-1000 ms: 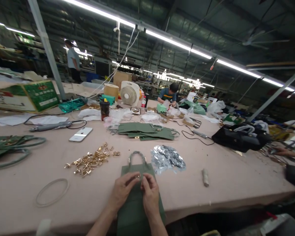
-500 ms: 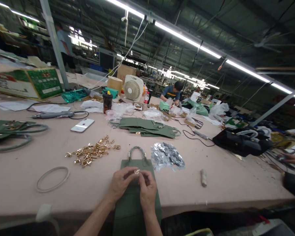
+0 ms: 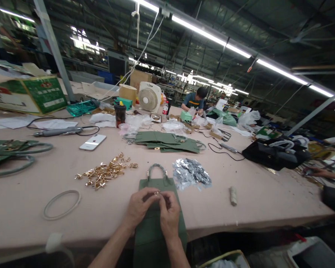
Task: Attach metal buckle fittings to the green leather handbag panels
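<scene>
A green bag [image 3: 156, 227] with a short handle lies flat at the near table edge and hangs over it. Both my hands rest on its upper part. My left hand [image 3: 138, 208] and my right hand [image 3: 169, 213] pinch a small gold metal clasp [image 3: 156, 193] between their fingertips, right at the bag's front. A scatter of gold metal fittings [image 3: 106, 174] lies to the left of the bag. A heap of small silver pieces [image 3: 191, 173] lies to its right.
On the pink table [image 3: 268, 193] lie a pale ring [image 3: 61, 204], a white phone [image 3: 92, 142], a grey power tool [image 3: 58, 131], stacked green bags [image 3: 167, 142], a black bag [image 3: 273, 156] and a small roll [image 3: 233, 195]. A person [image 3: 194, 102] works at the far side.
My hands have kept pinching the clasp on the bag with only small finger shifts. The view has swung slightly.
</scene>
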The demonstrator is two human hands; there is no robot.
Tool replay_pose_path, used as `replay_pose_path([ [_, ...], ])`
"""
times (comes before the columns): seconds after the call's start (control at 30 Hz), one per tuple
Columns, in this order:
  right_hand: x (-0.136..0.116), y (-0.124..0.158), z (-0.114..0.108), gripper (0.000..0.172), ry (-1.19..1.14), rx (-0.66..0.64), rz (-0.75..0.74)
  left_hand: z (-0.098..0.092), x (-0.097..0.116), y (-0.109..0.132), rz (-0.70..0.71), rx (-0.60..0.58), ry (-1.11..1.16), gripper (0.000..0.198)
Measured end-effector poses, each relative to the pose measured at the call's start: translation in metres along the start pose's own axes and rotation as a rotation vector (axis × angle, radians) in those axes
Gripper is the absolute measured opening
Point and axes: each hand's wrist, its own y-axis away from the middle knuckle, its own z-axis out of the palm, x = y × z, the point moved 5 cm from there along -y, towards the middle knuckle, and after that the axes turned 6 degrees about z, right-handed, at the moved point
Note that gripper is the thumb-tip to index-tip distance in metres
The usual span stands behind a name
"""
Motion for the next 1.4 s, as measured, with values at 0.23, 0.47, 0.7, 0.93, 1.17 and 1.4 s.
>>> replay_pose_path([
  [0.23,-0.005,-0.003,0.0,0.015,0.048,-0.042,-0.054,0.002,-0.005,0.0,-0.179,0.001,0.168,0.034],
  [0.47,-0.012,-0.005,-0.001,0.014,0.07,-0.104,-0.146,0.005,-0.015,0.001,-0.263,-0.048,0.293,0.039],
  [0.7,-0.005,-0.009,-0.004,0.019,-0.052,-0.122,-0.008,0.003,-0.01,0.001,-0.188,-0.071,0.249,0.032],
  [0.93,-0.007,-0.016,-0.007,0.021,-0.028,-0.139,-0.042,0.003,-0.01,0.002,-0.126,-0.095,0.172,0.028],
  [1.17,-0.008,-0.014,-0.006,0.026,0.049,-0.093,-0.035,0.003,0.001,0.002,0.098,-0.123,-0.035,0.021],
  [1.4,0.004,-0.018,-0.009,0.029,0.022,-0.118,0.048,0.008,0.008,0.003,0.202,-0.129,-0.108,0.015],
])
